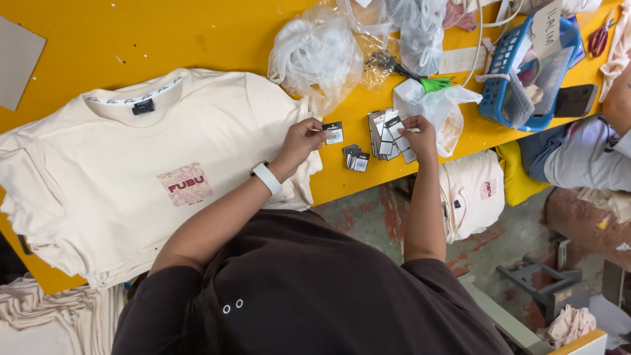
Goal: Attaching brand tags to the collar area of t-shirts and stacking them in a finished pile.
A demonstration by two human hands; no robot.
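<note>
Pinching one small black-and-white tag (334,132) between thumb and fingertips, left hand (301,141) hovers at the right edge of a cream shirt (98,190) spread flat on the yellow table (197,33). Left forearm angles up from lower left; a white watch (266,177) sits on the wrist. Right hand (419,133) grips a fanned stack of tags (388,135), fingers curled over its top; forearm near vertical. A small tag pile (355,158) lies on the table between the hands, near its front edge.

Blue basket (509,79) at upper right: contents hard to make out. Clear bags (319,56) above the hands: contents not discernible. Another person's leg (578,158) at right, cut off by the frame. Folded shirts (473,194) lie below the table edge.
</note>
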